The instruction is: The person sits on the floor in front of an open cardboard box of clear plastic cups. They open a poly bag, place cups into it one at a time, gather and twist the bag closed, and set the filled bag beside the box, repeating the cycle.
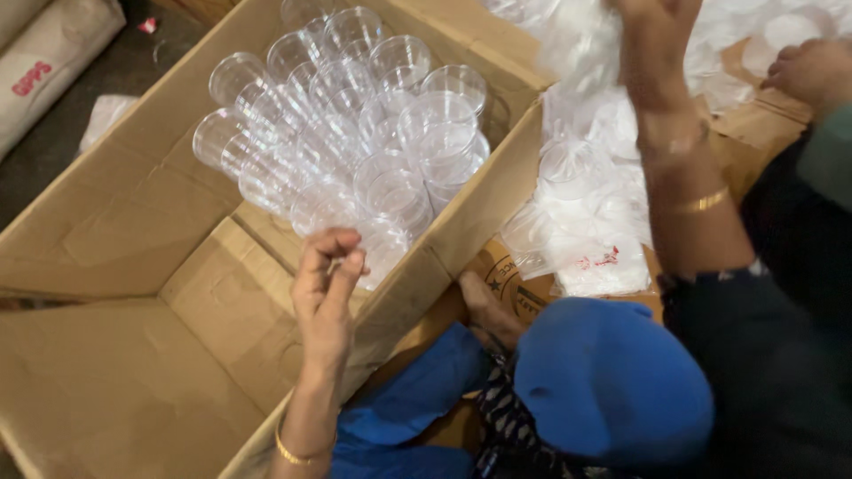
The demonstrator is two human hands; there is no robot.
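Several stacks of clear plastic cups (355, 133) lie on their sides in a large open cardboard box (115, 239). My left hand (327, 284) is inside the box at the near end of the stacks, fingers pinched together, with nothing clearly between them. My right hand (652, 40) is raised at the top of the view and grips a crumpled clear plastic bag (581, 44). Both wrists wear gold bangles.
A heap of clear plastic bags and loose cups (586, 213) lies right of the box on flattened cardboard. Another person's hand (812, 71) with a green sleeve is at the top right. My blue-clad knee (612, 372) and a bare foot (488, 306) are below. A white sack (44, 71) lies at the top left.
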